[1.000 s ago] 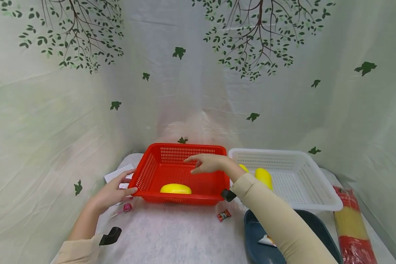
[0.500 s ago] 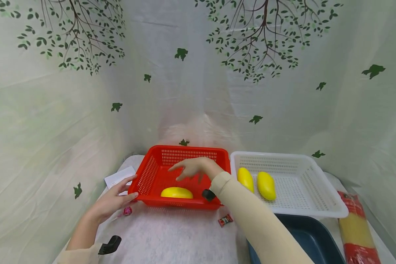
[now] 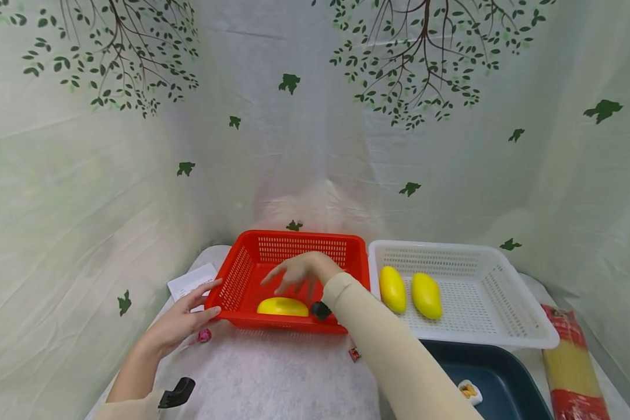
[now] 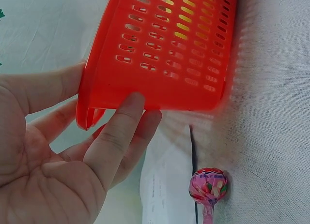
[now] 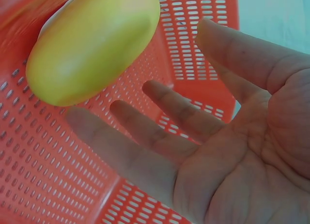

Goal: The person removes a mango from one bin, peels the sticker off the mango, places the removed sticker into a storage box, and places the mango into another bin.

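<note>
A yellow mango [image 3: 282,306] lies near the front wall inside the red basket [image 3: 300,240]. My right hand [image 3: 297,272] hovers in the basket just behind it, fingers spread and pointing down. In the right wrist view, the fingertips [image 5: 77,115] come right up to the mango [image 5: 94,47], with the thumb apart from it. At the basket's front left corner, my left hand [image 3: 175,322] holds the rim between thumb and fingers. The left wrist view shows the fingers [image 4: 131,105] against the outer wall of the basket [image 4: 160,88].
To the right stands a white basket [image 3: 483,303] with two yellow mangoes [image 3: 426,296]. A dark blue tray [image 3: 509,373] with a small white-wrapped item [image 3: 469,392] sits in front, beside a red-and-yellow packet [image 3: 572,361]. A lollipop [image 4: 208,185], a paper [image 3: 191,283] and a small red wrapper [image 3: 354,354] lie nearby.
My right hand has moved left and toward me, lower in the red basket and closer to the mango. My left hand stays at the basket's corner.
</note>
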